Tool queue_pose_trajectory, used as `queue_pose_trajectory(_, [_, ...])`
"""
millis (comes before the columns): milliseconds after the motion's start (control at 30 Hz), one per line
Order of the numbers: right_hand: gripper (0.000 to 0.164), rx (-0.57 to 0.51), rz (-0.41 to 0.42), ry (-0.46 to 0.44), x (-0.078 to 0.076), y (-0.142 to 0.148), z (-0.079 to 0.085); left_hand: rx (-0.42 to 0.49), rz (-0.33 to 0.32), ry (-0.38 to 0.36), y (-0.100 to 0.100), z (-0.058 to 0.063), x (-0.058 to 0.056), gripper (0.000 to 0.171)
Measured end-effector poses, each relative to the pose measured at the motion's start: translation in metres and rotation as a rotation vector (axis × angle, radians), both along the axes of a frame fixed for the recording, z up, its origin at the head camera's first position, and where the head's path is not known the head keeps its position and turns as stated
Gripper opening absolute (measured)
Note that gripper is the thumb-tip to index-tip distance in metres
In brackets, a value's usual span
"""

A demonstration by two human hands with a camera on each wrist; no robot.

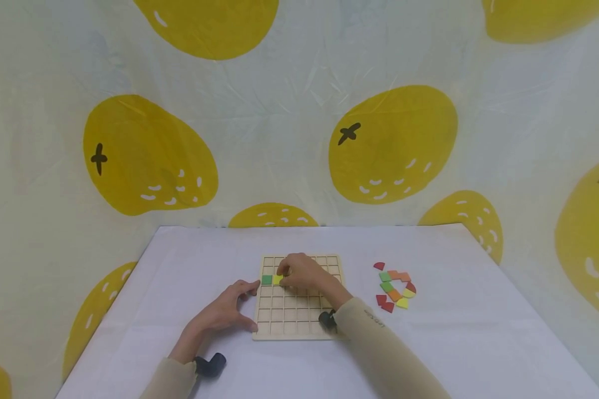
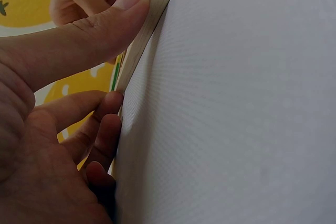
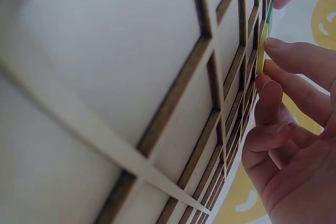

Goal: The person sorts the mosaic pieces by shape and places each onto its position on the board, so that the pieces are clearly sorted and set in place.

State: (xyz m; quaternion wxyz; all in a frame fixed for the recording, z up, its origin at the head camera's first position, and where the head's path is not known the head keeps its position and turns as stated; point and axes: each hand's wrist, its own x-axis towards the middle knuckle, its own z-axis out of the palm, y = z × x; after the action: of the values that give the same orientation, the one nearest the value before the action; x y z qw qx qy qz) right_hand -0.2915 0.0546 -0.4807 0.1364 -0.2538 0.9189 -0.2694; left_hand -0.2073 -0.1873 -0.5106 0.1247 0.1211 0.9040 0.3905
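Note:
A wooden grid board (image 1: pixel 289 328) lies on the white table. In its leftmost column sits a green square tile (image 1: pixel 267 280), with a yellow square tile (image 1: pixel 277 280) directly to the right of it. My right hand (image 1: pixel 303 272) reaches over the board and pinches the yellow tile at its right side; the right wrist view shows thumb and fingertip on this tile (image 3: pixel 261 51). Along the board's left edge, my left hand (image 1: pixel 222 309) rests with thumb and fingers spread apart. Its thumb (image 2: pixel 128 17) touches the board's rim near the front corner, and its index fingertip touches farther back.
To the right of the board lies a loose group of small pieces: red quarter-rounds (image 1: pixel 387 306), orange squares (image 1: pixel 404 276), green squares (image 1: pixel 384 276) and a yellow square (image 1: pixel 402 303). A curtain with yellow fruit prints (image 1: pixel 394 144) hangs behind the table.

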Motion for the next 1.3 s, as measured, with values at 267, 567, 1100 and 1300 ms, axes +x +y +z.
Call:
queue_pose_trajectory(267, [0.019, -0.013, 0.015, 0.015, 0.0001, 0.0003, 0.0006, 0.003, -0.010, 0.015, -0.0004, -0.0006, -0.0013, 0.107])
queue_pose_trajectory(567, [0.016, -0.010, 0.029, 0.041, 0.0017, 0.0004, 0.0029, 0.004, -0.016, 0.017, -0.0001, 0.0010, -0.0005, 0.106])
queue_pose_trajectory(1100, [0.016, 0.008, 0.041, 0.072, 0.0007, 0.0003, 0.0001, -0.008, -0.025, 0.022, -0.0020, 0.0014, 0.0005, 0.107])
queue_pose_trajectory(1300, [0.017, -0.023, 0.022, 0.066, 0.0033, 0.0049, 0.0035, -0.001, -0.025, 0.020, -0.0020, 0.0018, 0.0009, 0.107])
